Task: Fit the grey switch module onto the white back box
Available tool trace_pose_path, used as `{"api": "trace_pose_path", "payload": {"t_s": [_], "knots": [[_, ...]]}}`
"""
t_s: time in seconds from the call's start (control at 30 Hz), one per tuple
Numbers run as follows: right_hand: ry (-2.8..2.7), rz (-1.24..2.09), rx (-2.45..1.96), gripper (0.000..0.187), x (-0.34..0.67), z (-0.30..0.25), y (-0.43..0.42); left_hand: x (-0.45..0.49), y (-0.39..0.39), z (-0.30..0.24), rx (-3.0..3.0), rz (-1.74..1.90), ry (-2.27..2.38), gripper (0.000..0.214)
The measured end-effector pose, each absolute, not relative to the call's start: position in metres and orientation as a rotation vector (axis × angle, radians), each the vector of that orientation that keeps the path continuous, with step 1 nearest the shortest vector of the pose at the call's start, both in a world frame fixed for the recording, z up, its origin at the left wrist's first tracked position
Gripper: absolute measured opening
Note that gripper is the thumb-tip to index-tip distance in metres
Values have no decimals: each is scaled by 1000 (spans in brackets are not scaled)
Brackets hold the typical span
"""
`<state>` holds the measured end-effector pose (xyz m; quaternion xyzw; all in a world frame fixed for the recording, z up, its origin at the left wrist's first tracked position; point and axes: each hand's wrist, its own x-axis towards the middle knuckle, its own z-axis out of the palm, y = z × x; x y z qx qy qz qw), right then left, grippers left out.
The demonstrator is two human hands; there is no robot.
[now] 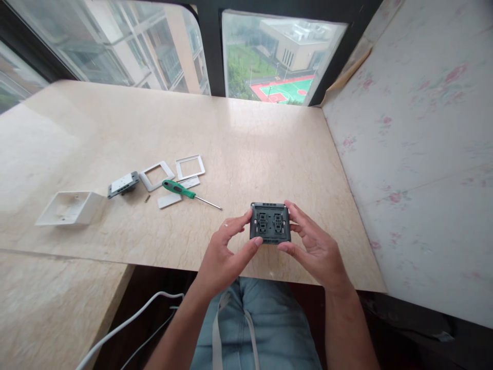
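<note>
Between both hands I hold a dark grey wall switch module (pixel 270 224), its face with two rocker mechanisms turned up toward me. My left hand (pixel 231 245) grips its left edge, the thumb on the lower left corner. On the opposite side, my right hand (pixel 314 245) has its fingers at the upper right corner and the thumb by the lower right one. To the left lies a green-handled screwdriver (pixel 180 188), resting across white switch rockers (pixel 169 201). Two white cover frames (pixel 157 176) lie behind it.
A second module with a white face (pixel 124 184) lies further left, near a small screw (pixel 147 199). Beyond it stands a white mounting box (pixel 69 208). The stone-look counter (pixel 262 139) meets windows at the back and a flowered wall (pixel 416 154) on the right. White cables (pixel 131 313) hang below.
</note>
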<state>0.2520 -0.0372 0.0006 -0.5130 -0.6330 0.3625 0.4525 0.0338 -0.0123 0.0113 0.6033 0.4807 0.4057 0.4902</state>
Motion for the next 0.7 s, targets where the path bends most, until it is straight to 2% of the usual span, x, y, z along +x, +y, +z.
{"api": "trace_pose_path", "payload": {"t_s": [0.17, 0.33, 0.53, 0.7], "knots": [[-1562, 950, -1222, 76, 259, -3, -25, 29, -7, 8, 1556, 947, 1093, 59], [-1462, 995, -1235, 70, 256, 0, -24, 24, -4, 6, 1612, 849, 1096, 63], [-1177, 1112, -1333, 52, 243, 11, -27, 32, -4, 7, 1548, 878, 1188, 50], [-1120, 988, -1417, 35, 236, 21, -25, 42, -1, 14, 1547, 981, 1294, 39]]}}
